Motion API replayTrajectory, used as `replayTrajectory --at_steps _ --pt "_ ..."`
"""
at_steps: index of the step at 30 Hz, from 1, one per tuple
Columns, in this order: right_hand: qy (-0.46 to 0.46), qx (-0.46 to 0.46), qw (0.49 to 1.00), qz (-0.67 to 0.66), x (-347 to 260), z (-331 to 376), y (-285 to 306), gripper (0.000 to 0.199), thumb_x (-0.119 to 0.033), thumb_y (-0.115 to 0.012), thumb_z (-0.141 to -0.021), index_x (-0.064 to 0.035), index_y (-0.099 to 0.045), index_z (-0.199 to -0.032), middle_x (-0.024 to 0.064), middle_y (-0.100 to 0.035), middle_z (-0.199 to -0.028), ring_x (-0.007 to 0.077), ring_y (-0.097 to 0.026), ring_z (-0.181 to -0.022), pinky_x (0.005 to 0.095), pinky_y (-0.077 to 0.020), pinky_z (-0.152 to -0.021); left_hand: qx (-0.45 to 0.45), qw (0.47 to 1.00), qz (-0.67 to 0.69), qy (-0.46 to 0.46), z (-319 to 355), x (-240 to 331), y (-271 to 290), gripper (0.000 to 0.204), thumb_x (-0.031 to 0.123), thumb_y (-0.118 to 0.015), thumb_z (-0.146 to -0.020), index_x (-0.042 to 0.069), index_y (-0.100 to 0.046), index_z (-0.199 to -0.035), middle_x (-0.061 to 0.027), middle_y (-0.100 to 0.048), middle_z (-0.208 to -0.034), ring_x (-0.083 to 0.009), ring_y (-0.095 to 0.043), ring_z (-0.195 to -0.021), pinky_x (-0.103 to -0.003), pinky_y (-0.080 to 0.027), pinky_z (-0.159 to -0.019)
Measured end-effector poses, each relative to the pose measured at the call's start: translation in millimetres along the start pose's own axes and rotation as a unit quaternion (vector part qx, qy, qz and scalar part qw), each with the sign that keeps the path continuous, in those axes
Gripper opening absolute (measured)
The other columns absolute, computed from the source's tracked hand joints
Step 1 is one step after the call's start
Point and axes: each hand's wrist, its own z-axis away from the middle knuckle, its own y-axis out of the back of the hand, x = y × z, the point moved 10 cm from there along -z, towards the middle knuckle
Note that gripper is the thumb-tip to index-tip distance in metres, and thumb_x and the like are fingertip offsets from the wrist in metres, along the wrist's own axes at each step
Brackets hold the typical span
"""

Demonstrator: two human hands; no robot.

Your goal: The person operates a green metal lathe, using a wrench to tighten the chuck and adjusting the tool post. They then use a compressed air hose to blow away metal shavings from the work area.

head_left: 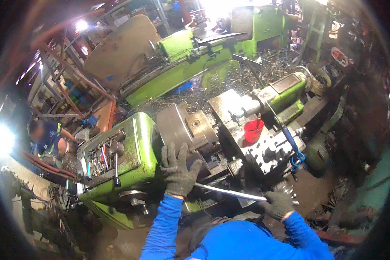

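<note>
My left hand (177, 171), in a dark work glove, has its fingers spread flat against the lower side of the large lathe chuck (173, 125). A worn metal block (202, 126) with a round hole sits at the chuck's face. Closed round a long silvery metal bar (232, 193) is my gloved right hand (278, 204), near the bar's right end. The bar slants across the front of the lathe, and its far end comes close beside my left hand's wrist. What that end touches, if anything, I cannot make out.
Tools lie on the green headstock (145, 143), with a lever handle (116, 164) beside them. A red cup (253, 131) stands on the carriage, near a blue-handled tool (289, 137). Metal shavings (195, 95) pile behind. A person (50, 136) crouches at the far left.
</note>
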Motion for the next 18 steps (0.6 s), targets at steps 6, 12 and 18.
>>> replayTrajectory --at_steps 6,12,18 --pt "-0.084 0.062 0.988 -0.109 107 11 20 0.04 -0.042 -0.088 -0.073 -0.0109 -0.079 -0.097 0.0109 -0.073 -0.074 0.0263 -0.072 -0.067 0.0381 -0.0557 -0.066 0.046 0.994 -0.075 0.073 -62 -29 -16 0.089 0.057 -0.071 -0.088 0.011 -0.042 -0.159 -0.0252 -0.034 -0.163 -0.0534 -0.041 -0.141 -0.061 -0.038 -0.114" --pt "-0.027 0.004 0.963 -0.267 105 -13 13 0.031 -0.03 -0.089 -0.074 -0.0055 -0.075 -0.087 0.0091 -0.066 -0.069 0.0213 -0.065 -0.063 0.0372 -0.0503 -0.062 0.028 0.981 -0.15 0.123 -88 -53 -33 0.08 0.055 -0.071 -0.088 0.009 -0.052 -0.151 -0.0237 -0.043 -0.157 -0.0467 -0.053 -0.132 -0.057 -0.045 -0.108" --pt "0.02 0.085 0.966 -0.243 47 -39 28 0.027 -0.027 -0.085 -0.08 -0.0052 -0.07 -0.086 0.0095 -0.06 -0.067 0.0228 -0.059 -0.062 0.0404 -0.0463 -0.059 0.01 0.977 -0.137 0.166 -106 -59 -31 0.075 0.058 -0.064 -0.092 0.007 -0.057 -0.147 -0.025 -0.046 -0.154 -0.0458 -0.052 -0.133 -0.055 -0.043 -0.112"
